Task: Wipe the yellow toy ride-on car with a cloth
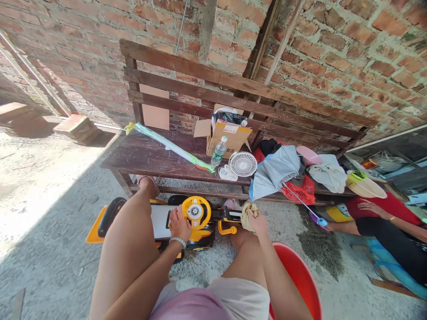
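Note:
A yellow and black ride-on toy vehicle (200, 234) stands on the ground between my knees. My left hand (180, 226) is at the left side of its yellow steering wheel (208, 211), fingers curled at the rim and partly hidden. My right hand (258, 222) grips a crumpled, yellowish cloth (247, 212) against the end of the toy's black arm (231, 215). Below that arm, a yellow hooked part (227, 229) sticks out. Behind my right forearm is a red bucket (296, 275); what it holds is hidden.
Ahead, a dark wooden bench (133, 153) carries a closed umbrella (173, 146), water bottle (218, 153), white fan (243, 164), cardboard box (230, 138) and silver umbrella (275, 171). To the right sits another person, a hand (372, 206) on red cloth. A brick wall (83, 53) stands behind.

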`<state>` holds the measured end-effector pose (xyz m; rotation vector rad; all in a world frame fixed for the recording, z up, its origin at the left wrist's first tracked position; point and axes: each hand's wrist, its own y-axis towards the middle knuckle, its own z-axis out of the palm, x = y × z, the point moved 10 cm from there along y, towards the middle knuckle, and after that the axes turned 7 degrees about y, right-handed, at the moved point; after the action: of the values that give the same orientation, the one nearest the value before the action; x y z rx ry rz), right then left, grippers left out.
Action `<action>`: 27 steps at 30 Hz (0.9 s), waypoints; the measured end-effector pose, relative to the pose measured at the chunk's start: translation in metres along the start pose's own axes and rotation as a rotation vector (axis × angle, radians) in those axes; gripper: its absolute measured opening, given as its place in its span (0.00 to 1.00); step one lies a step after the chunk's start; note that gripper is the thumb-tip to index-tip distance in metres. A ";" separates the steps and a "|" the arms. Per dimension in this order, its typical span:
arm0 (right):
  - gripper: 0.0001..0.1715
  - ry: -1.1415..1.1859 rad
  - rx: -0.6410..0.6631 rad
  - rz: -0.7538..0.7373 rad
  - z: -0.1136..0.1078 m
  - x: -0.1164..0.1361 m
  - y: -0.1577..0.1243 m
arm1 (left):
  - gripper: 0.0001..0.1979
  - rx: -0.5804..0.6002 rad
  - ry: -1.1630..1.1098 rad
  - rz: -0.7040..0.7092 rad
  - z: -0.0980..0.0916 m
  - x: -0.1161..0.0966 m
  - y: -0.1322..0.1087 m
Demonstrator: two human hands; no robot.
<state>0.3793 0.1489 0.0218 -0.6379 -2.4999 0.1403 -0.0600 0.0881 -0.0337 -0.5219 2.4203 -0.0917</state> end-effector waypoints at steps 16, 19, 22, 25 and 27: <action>0.22 -0.185 0.073 -0.423 0.078 0.075 -0.027 | 0.40 0.295 0.580 0.410 0.053 -0.072 -0.032; 0.23 -0.226 0.052 -0.400 0.056 0.053 -0.019 | 0.40 0.338 0.617 0.377 0.056 -0.071 -0.030; 0.25 -0.214 0.000 -0.318 0.024 0.016 -0.004 | 0.39 0.341 0.616 0.370 0.055 -0.071 -0.030; 0.25 -0.055 -0.094 -0.189 -0.014 -0.031 0.014 | 0.37 0.323 0.608 0.368 0.053 -0.071 -0.030; 0.23 0.092 -0.140 -0.098 -0.029 -0.059 0.026 | 0.33 0.316 0.615 0.377 0.053 -0.071 -0.031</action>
<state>0.4490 0.1431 0.0117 -0.5624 -2.4610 -0.0994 0.0338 0.0912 -0.0274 0.1395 2.9691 -0.5272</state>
